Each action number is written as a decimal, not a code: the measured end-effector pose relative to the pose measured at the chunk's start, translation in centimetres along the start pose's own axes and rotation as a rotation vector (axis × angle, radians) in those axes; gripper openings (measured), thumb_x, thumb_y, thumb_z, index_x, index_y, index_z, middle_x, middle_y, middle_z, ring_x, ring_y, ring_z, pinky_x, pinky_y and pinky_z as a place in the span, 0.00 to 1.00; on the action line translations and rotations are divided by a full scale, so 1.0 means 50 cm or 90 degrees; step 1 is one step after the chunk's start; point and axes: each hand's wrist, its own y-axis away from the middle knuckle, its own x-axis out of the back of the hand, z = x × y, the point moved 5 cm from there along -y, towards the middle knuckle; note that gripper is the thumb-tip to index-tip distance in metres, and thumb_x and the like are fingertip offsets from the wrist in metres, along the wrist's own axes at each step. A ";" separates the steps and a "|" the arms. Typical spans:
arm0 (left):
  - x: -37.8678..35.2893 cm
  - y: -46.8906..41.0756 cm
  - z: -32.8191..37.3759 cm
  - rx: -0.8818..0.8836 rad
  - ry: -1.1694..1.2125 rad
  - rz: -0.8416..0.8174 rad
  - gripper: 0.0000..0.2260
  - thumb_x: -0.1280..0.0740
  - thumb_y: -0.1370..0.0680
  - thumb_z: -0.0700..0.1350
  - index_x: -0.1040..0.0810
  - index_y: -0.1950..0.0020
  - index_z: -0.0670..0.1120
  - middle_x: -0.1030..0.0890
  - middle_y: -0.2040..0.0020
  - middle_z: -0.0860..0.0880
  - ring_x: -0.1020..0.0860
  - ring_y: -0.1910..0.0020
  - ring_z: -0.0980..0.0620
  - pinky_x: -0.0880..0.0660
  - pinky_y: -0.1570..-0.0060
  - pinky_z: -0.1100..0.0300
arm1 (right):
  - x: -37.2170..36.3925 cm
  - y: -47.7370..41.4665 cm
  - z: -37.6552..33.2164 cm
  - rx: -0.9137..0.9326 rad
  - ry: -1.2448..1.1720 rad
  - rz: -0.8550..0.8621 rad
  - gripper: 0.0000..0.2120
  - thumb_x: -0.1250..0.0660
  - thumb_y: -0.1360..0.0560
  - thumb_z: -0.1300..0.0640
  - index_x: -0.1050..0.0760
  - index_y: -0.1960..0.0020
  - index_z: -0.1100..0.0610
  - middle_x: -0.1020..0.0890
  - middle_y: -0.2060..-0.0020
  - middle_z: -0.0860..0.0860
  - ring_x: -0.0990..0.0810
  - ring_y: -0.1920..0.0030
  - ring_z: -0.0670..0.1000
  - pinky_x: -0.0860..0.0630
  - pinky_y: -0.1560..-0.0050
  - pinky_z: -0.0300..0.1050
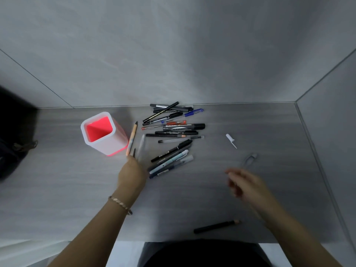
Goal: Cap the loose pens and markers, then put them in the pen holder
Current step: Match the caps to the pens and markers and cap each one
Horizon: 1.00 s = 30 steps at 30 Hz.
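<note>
Left hand (133, 174) grips several light, stiff pens (134, 143) by their lower ends beside the pen holder (102, 132) — right hand (244, 184) blurred, grip indeterminate.

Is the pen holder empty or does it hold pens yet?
Empty: the pen holder stands upright and only its bare red inside shows.

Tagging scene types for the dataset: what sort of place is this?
Probably a desk or study nook: a grey tabletop closed in by plain grey walls, with a pile of pens and markers beside a white, red-lined pen holder.
</note>
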 end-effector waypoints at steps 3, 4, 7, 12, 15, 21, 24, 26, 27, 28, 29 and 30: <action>0.030 0.058 0.014 -0.046 0.166 0.076 0.10 0.46 0.20 0.43 0.34 0.44 0.38 0.23 0.55 0.37 0.24 0.54 0.35 0.31 0.57 0.50 | -0.017 0.007 0.003 -0.079 -0.327 -0.149 0.21 0.25 0.43 0.54 0.23 0.53 0.61 0.17 0.66 0.57 0.19 0.70 0.48 0.23 0.71 0.35; 0.032 0.075 0.020 -0.063 0.212 0.075 0.08 0.46 0.20 0.45 0.34 0.48 0.40 0.25 0.61 0.41 0.25 0.58 0.37 0.32 0.60 0.51 | -0.018 0.008 0.001 -0.074 -0.367 -0.186 0.29 0.21 0.53 0.54 0.21 0.53 0.62 0.16 0.62 0.59 0.17 0.66 0.50 0.21 0.67 0.37; 0.028 0.122 0.049 -0.096 0.346 0.009 0.07 0.45 0.20 0.47 0.32 0.52 0.45 0.30 0.70 0.46 0.31 0.71 0.46 0.33 0.69 0.54 | -0.021 0.023 -0.011 -0.064 -0.385 -0.232 0.30 0.22 0.54 0.61 0.20 0.52 0.64 0.16 0.57 0.61 0.16 0.60 0.53 0.19 0.63 0.40; -0.001 0.206 0.106 -0.030 0.591 -0.219 0.08 0.45 0.20 0.43 0.28 0.56 0.48 0.33 0.75 0.50 0.41 0.82 0.59 0.44 0.82 0.69 | -0.002 0.009 -0.020 -0.050 -0.182 -0.127 0.17 0.47 0.28 0.74 0.23 0.53 0.61 0.17 0.65 0.53 0.22 0.72 0.42 0.26 0.72 0.31; -0.019 0.231 0.121 0.029 0.675 -0.311 0.10 0.42 0.21 0.42 0.23 0.57 0.44 0.31 0.73 0.51 0.40 0.80 0.59 0.44 0.82 0.70 | 0.054 -0.066 -0.035 0.041 0.174 0.064 0.12 0.43 0.27 0.70 0.21 0.51 0.62 0.25 0.68 0.49 0.28 0.77 0.39 0.36 0.76 0.26; -0.018 0.236 0.132 0.042 0.723 -0.366 0.09 0.39 0.24 0.41 0.20 0.54 0.39 0.31 0.71 0.50 0.37 0.79 0.59 0.42 0.82 0.70 | 0.065 -0.209 -0.106 0.209 0.547 0.208 0.15 0.34 0.27 0.55 0.26 0.44 0.61 0.20 0.50 0.60 0.23 0.48 0.61 0.28 0.50 0.47; -0.008 0.235 0.136 0.027 0.741 -0.381 0.09 0.36 0.27 0.42 0.20 0.55 0.38 0.29 0.73 0.51 0.36 0.79 0.59 0.42 0.83 0.70 | 0.047 -0.252 -0.106 0.205 0.633 0.182 0.12 0.34 0.27 0.55 0.26 0.46 0.61 0.21 0.48 0.62 0.24 0.47 0.61 0.28 0.49 0.49; -0.003 0.236 0.139 0.022 0.751 -0.389 0.11 0.35 0.30 0.44 0.20 0.55 0.37 0.27 0.74 0.50 0.36 0.79 0.59 0.42 0.83 0.70 | 0.041 -0.257 -0.102 0.203 0.684 0.176 0.08 0.35 0.26 0.57 0.25 0.52 0.61 0.19 0.52 0.61 0.23 0.50 0.61 0.27 0.52 0.49; -0.003 0.236 0.140 0.022 0.756 -0.391 0.12 0.35 0.31 0.44 0.20 0.56 0.37 0.26 0.73 0.50 0.35 0.79 0.59 0.42 0.83 0.71 | 0.041 -0.256 -0.098 0.202 0.697 0.177 0.08 0.36 0.26 0.57 0.25 0.53 0.62 0.19 0.53 0.61 0.23 0.51 0.61 0.27 0.53 0.49; -0.002 0.237 0.141 0.021 0.758 -0.390 0.12 0.35 0.31 0.44 0.20 0.56 0.37 0.25 0.73 0.50 0.35 0.79 0.59 0.43 0.83 0.70 | 0.044 -0.256 -0.093 0.199 0.704 0.180 0.08 0.36 0.26 0.57 0.25 0.53 0.63 0.19 0.53 0.61 0.23 0.51 0.61 0.27 0.53 0.49; -0.002 0.237 0.143 0.017 0.756 -0.385 0.10 0.35 0.30 0.44 0.21 0.55 0.38 0.24 0.73 0.49 0.35 0.79 0.59 0.43 0.83 0.70 | 0.048 -0.254 -0.089 0.200 0.700 0.188 0.09 0.36 0.26 0.58 0.24 0.53 0.64 0.19 0.54 0.62 0.22 0.52 0.61 0.28 0.53 0.49; -0.002 0.236 0.143 0.011 0.747 -0.375 0.08 0.36 0.28 0.42 0.21 0.55 0.40 0.23 0.72 0.48 0.35 0.79 0.59 0.43 0.83 0.70 | 0.052 -0.250 -0.085 0.204 0.673 0.198 0.09 0.36 0.26 0.58 0.24 0.52 0.65 0.18 0.55 0.63 0.21 0.53 0.61 0.28 0.54 0.48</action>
